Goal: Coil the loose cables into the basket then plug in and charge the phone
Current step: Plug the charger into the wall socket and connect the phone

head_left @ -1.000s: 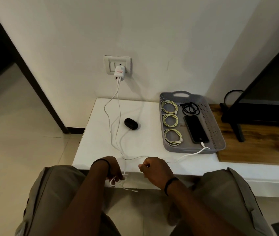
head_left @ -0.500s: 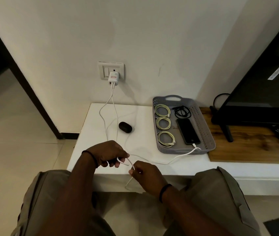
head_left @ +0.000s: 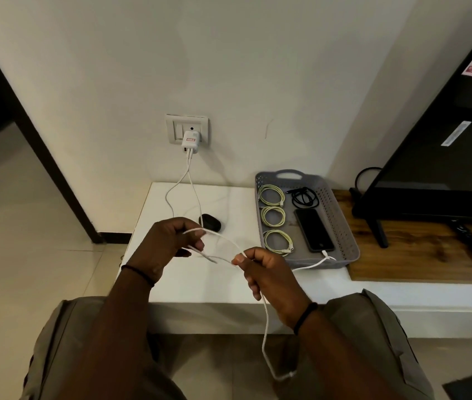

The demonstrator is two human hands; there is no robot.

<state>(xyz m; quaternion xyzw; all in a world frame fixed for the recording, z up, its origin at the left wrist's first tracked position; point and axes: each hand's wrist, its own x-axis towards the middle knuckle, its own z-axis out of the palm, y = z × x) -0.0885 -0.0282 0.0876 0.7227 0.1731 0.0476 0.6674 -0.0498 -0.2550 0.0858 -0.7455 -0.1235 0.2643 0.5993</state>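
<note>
Stickers on the television [head_left: 431,140] and charger [head_left: 190,141] are unreadable

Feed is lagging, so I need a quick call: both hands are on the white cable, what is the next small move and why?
Probably bring the right hand over to the left hand to lay another loop. The left hand already pinches a loop of the white cable, while a long slack tail hangs below the right hand. The basket already holds four coils beside the phone.

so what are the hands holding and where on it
Both hold the white cable mid-length: left hand grips a loop, right hand pinches it, free end dangling below.
</note>
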